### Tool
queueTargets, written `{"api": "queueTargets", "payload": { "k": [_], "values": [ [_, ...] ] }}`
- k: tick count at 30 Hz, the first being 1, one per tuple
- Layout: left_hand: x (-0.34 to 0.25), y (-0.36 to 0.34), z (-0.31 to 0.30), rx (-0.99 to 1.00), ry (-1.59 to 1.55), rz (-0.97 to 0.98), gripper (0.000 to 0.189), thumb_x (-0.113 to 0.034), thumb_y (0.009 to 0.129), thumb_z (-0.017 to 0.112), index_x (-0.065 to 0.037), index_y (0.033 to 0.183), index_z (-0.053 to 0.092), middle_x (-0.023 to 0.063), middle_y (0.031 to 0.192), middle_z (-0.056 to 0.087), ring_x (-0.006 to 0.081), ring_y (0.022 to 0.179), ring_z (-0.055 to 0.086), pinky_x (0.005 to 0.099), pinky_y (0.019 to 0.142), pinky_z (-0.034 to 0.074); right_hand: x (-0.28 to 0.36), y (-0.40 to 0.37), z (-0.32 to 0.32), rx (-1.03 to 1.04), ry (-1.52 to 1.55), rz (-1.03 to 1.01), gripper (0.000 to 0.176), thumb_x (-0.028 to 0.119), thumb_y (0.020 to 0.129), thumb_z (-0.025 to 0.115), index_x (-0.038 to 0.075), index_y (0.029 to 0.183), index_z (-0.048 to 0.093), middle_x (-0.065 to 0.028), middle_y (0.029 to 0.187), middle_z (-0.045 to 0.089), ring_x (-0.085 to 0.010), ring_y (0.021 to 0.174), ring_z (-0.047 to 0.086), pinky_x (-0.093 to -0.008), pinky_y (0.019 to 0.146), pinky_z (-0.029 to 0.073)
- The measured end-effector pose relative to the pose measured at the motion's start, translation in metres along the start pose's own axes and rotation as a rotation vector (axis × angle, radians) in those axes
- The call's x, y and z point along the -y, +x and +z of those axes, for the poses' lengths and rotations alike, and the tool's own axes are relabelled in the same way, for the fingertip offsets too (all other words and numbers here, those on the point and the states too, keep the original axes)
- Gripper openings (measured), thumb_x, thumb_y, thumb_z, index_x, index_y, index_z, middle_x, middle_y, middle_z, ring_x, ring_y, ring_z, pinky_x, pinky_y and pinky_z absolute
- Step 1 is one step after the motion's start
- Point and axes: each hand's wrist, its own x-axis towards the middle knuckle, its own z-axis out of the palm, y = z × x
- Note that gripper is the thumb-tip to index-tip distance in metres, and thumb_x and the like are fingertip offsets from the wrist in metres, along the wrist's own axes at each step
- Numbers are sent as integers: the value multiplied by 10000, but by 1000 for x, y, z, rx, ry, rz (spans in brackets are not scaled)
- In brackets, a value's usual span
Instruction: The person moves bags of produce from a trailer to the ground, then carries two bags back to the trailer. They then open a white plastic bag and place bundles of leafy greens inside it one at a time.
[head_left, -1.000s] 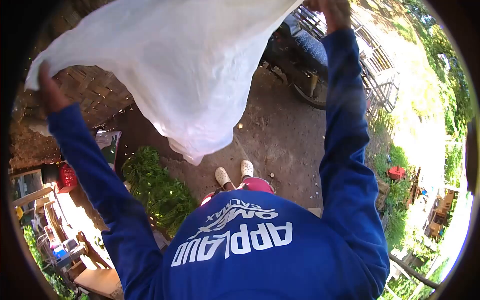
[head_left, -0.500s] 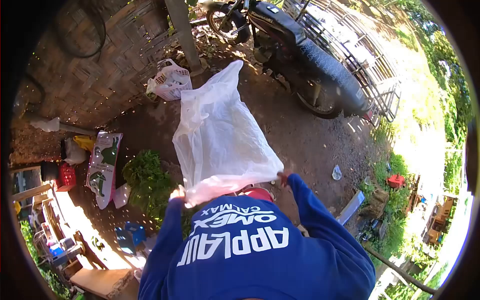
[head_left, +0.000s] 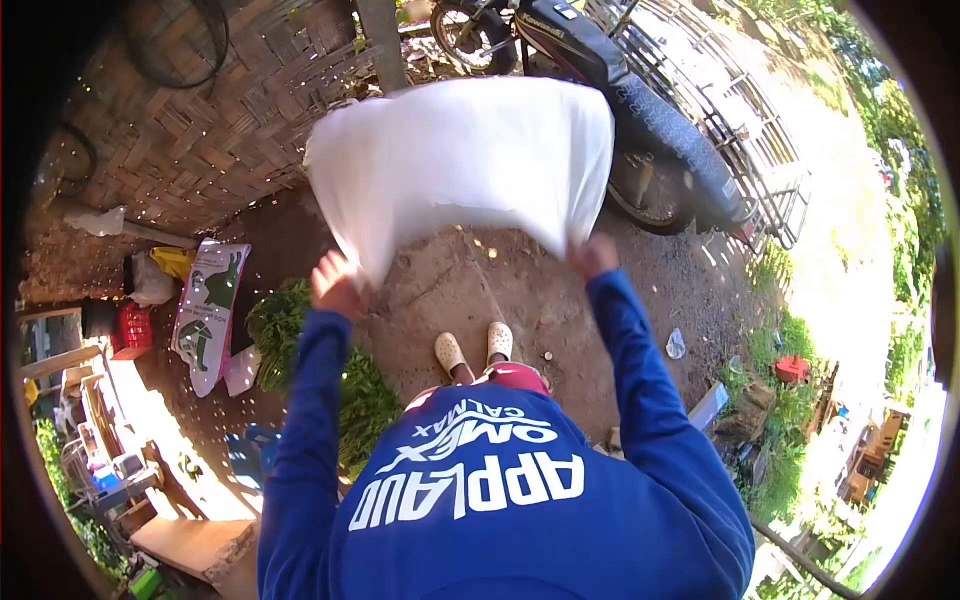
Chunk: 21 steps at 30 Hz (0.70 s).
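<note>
A large white plastic bag (head_left: pixel 465 150) billows out in front of me, held up by its near corners. My left hand (head_left: pixel 340 287) grips its left corner, fingers closed on the plastic. The right corner is in my right hand (head_left: pixel 592 257), which is closed and slightly blurred by motion. Between the hands the bag's near edge bows away from me, with bare ground below it. The plastic hides the basket that stood behind it and part of the motorcycle's side.
A motorcycle (head_left: pixel 660 130) with a metal rack stands at the upper right. A woven wall (head_left: pixel 200 150) runs along the left. Green leafy plants (head_left: pixel 365 410) lie beside my left arm, near a printed sack (head_left: pixel 210 315). My shoes (head_left: pixel 450 352) stand on dirt ground.
Both hands have moved up and away from my body, lifting the bag. It has swung from hanging lengthwise to ballooning wide, and my shoes have come into view.
</note>
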Motion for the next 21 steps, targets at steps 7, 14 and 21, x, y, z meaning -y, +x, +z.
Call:
{"api": "queueTargets", "payload": {
  "k": [7,14,21],
  "values": [
    [104,-384,60,1025,-14,-949,451,-386,759,476,-13,991,577,249,1011,557,339,965,554,392,765,452,-154,-288,153,973,80,509,494,491,756,474,58,949,610,-196,958,601,-323,906,580,-405,755,457],
    [45,-277,33,589,-525,-1068,299,-333,822,482,-58,854,594,39,544,555,106,392,485,246,362,363,-126,-230,132,775,543,1092,320,318,731,624,9,793,566,-96,666,575,-235,639,616,-318,558,495],
    [-90,-134,-15,565,-444,-275,289,-331,761,555,-78,899,546,195,713,594,379,710,575,424,612,457,-76,-122,40,466,-417,195,667,501,621,646,67,1109,509,-176,1241,364,-358,1111,401,-461,871,382]
  ]
}}
